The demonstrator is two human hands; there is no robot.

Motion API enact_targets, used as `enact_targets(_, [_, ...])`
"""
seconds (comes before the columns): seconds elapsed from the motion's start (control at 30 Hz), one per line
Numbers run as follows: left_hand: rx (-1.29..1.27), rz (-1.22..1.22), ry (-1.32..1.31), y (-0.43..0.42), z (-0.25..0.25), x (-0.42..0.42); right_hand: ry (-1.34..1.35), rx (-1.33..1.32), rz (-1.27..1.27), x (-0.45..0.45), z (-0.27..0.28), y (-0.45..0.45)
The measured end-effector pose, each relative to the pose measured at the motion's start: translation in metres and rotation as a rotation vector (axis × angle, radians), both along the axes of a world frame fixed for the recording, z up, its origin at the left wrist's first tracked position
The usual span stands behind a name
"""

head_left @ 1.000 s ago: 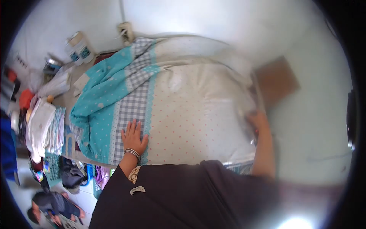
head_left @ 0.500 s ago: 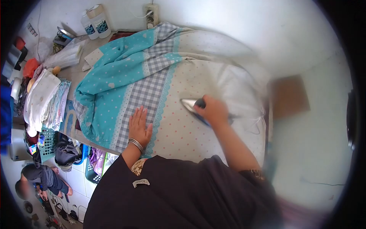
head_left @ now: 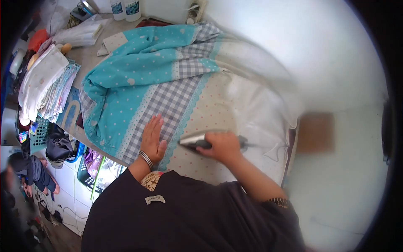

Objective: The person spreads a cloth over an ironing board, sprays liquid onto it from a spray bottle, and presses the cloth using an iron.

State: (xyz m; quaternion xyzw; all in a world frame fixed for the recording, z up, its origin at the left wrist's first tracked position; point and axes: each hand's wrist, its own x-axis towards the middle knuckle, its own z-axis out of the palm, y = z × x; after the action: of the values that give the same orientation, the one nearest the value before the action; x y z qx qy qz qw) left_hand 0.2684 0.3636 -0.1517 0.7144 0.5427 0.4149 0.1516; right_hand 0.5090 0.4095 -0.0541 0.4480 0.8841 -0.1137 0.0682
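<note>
Pale walls (head_left: 260, 21) close in around a table (head_left: 95, 48) spread with a wide printed cloth (head_left: 201, 107), and from where I stand I see it through the head view. Teal with white dots and hearts fills the cloth's left part, bunched in folds; next comes a grey checked band edged with lace print, then cream with small coral dots. The left hand (head_left: 153, 140) lies open, palm down on the checked band, its fingers nearly together and bangles (head_left: 146, 159) round the wrist. The right hand (head_left: 222, 147) is closed round the handle of an iron (head_left: 194, 140), which sits on the cream part just beside the lace edge, its tip toward the left hand but apart from it. Beyond its heel, a thin white cord (head_left: 273, 157) loops over the cloth. Folded laundry (head_left: 44, 86) is piled at the table's left end, with clear plastic packets (head_left: 79, 34) behind it and two bottles (head_left: 132, 10) near the wall socket (head_left: 194, 13). Down on the tiled floor (head_left: 67, 185), a dark bag (head_left: 61, 145) lies near a green basket (head_left: 86, 176), and another person (head_left: 40, 174) in dark clothes is near them. Past the cloth's right edge is a blurred brown panel (head_left: 315, 133).
</note>
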Motion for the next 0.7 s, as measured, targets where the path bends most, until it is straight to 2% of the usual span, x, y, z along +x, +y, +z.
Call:
enact_targets(0.07, [0.003, -0.001, -0.032, -0.001, -0.001, 0.0, 0.121, 0.128, -0.187, -0.005, -0.009, 0.031])
enact_targets(0.2, [0.039, 0.008, -0.103, -0.001, -0.001, -0.002, 0.149, 0.155, -0.433, -0.01, -0.005, 0.09])
enact_targets(0.3, [0.049, 0.035, -0.129, -0.003, 0.001, -0.002, 0.091, 0.119, -0.527, -0.014, -0.001, 0.108])
enact_targets(0.33, [0.058, 0.044, -0.13, -0.005, 0.0, -0.002, 0.093, 0.127, -0.517, -0.013, 0.003, 0.105])
enact_targets(0.47, [0.095, 0.086, -0.221, -0.004, -0.001, -0.008, -0.035, -0.205, -0.166, -0.008, 0.008, 0.063])
enact_targets(0.53, [0.094, 0.098, -0.281, -0.005, 0.0, -0.007, -0.018, -0.109, 0.011, -0.013, 0.011, 0.015])
enact_targets(0.63, [0.059, 0.074, -0.298, -0.006, 0.005, -0.01, 0.038, 0.011, 0.079, -0.018, -0.002, -0.01])
enact_targets(0.7, [0.086, 0.064, -0.256, -0.004, 0.002, -0.01, 0.081, 0.062, -0.017, -0.021, -0.009, 0.005])
